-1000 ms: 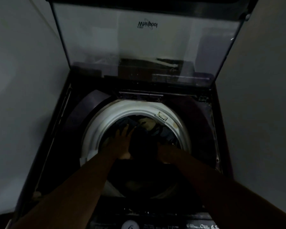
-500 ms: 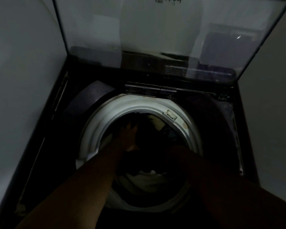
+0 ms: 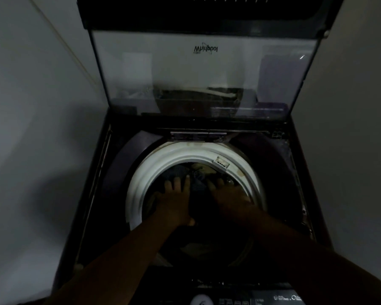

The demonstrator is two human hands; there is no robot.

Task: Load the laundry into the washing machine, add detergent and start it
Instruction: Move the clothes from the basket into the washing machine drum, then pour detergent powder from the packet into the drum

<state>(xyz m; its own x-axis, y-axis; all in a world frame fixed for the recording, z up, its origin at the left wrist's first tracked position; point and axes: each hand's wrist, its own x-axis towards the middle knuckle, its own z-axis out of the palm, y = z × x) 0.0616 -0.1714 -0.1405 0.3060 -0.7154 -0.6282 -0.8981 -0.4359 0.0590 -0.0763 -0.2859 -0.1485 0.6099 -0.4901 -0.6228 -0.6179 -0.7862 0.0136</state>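
Note:
A dark top-loading washing machine [image 3: 119, 164] stands below me with its glass lid [image 3: 202, 71] raised upright at the back. Its white drum rim [image 3: 150, 168] rings a dim pile of dark laundry [image 3: 198, 172]. My left hand [image 3: 174, 199] lies flat on the laundry inside the drum, fingers spread. Beside it, my right hand [image 3: 229, 194] also rests palm down on the clothes, fingers apart. Neither hand grips anything that I can see. The lower part of the drum is hidden by my forearms and by shadow.
Pale walls close in on the left [image 3: 31, 128] and the right [image 3: 356, 128] of the machine. The control panel [image 3: 251, 299] with white markings runs along the near edge. The light is very dim.
Both hands have come up from deeper in the drum and now lie flat on top of the laundry. My view has pulled back, showing the lid's logo and the control panel again.

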